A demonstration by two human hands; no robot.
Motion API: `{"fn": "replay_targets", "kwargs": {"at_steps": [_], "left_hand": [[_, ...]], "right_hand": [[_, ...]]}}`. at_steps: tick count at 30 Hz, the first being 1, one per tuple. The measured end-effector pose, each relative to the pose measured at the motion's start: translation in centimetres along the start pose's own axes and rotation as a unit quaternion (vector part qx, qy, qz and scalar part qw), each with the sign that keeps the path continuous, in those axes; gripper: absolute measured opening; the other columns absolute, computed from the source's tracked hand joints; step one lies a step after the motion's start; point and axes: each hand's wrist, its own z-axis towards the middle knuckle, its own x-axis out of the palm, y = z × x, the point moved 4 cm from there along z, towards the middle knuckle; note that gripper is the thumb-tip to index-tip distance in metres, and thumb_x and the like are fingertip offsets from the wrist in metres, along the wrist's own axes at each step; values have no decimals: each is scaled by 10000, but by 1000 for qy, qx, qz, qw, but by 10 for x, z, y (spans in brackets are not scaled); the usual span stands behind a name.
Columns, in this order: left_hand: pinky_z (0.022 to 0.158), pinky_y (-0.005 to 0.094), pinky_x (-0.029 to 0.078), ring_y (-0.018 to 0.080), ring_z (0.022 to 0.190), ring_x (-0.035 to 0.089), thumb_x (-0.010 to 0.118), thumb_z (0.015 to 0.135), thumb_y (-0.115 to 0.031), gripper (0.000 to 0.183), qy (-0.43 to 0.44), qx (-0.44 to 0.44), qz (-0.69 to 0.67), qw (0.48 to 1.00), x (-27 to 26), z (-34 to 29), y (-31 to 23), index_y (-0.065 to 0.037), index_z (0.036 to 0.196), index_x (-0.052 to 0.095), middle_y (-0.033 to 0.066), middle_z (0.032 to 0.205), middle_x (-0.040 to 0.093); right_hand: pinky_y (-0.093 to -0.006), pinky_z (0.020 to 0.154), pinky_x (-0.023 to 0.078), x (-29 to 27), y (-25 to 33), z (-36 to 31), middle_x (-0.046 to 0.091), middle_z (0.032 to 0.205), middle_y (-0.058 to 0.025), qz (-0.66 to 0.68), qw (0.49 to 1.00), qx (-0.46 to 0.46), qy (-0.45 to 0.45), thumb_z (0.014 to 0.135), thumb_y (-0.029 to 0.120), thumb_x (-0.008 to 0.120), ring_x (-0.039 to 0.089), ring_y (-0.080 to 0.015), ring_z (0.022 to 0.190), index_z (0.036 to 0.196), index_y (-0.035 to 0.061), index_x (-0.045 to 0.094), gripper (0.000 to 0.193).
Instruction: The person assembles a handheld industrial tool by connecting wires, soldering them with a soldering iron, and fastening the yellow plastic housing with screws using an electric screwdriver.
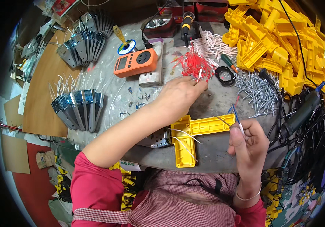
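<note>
The left forearm is partly hiding a dark perforated metal piece. The left hand is reaching to a heap of thin red wires; its fingertips are curling out of sight, so I cannot tell whether they are gripping. The right hand is clamping its fingers on a thin blue wire with a white sleeve, near the right end of an open yellow plastic housing.

A dark red bin is holding small silvery-white pieces; the housing is holding white wire ends.

Fanned metal plates, an orange socket meter, grey screws and piled yellow plastic parts are crowding the worn grey surface.
</note>
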Motion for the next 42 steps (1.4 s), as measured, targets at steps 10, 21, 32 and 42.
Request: {"fn": "replay_targets", "kwargs": {"at_steps": [10, 21, 32, 42], "left_hand": [[820, 285, 499, 120, 901, 602, 635, 776, 51, 375, -120, -143, -461, 867, -37, -30, -39, -32, 1080, 433, 59, 968, 579], [806, 282, 511, 150, 887, 625, 697, 780, 61, 420, -161, -218, -696, 665, -23, -45, -47, -62, 1078, 429, 95, 936, 621], [808, 285, 536, 166, 891, 656, 725, 773, 47, 446, -97, -176, -623, 756, -35, -48, -48, -45, 1094, 429, 120, 917, 658], [727, 267, 533, 165, 851, 662, 736, 772, 36, 497, -59, -126, -630, 764, -35, -44, -55, -42, 1133, 404, 110, 879, 668]], "right_hand": [[-174, 465, 206, 0, -1, 3, 414, 571, 117, -38, 997, -54, -48, 859, 36, 669, 284, 38, 517, 780, 40, 555, 139], [-180, 458, 212, 7, 4, -5, 396, 537, 112, -68, 991, -100, -60, 827, 68, 708, 297, 28, 496, 775, 44, 574, 145], [-204, 476, 286, -3, 5, 3, 490, 566, 54, -76, 994, -57, 58, 832, 92, 715, 394, -6, 528, 764, -2, 603, 161], [-228, 506, 386, -3, 10, 3, 566, 590, 3, -130, 979, -119, 98, 827, 127, 733, 508, -56, 543, 784, 1, 645, 159]]}}
